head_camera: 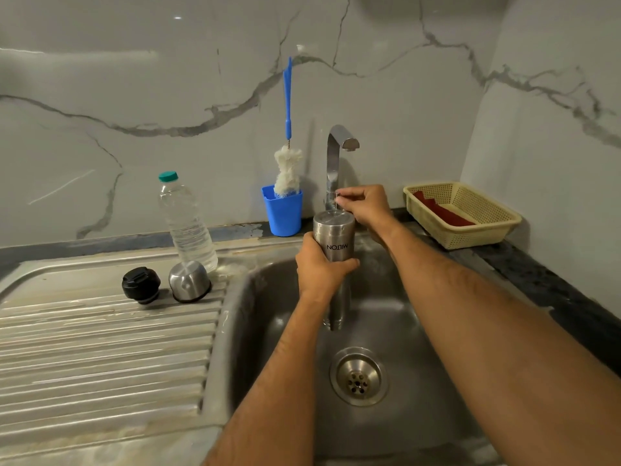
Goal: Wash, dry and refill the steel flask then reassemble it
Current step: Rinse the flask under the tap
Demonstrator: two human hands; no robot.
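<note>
Your left hand has its grip wrapped tight around the steel flask, upside down over the sink. Your right hand pinches the tap handle behind it. On the drainboard's back edge sit the black stopper, steel cup and water bottle.
</note>
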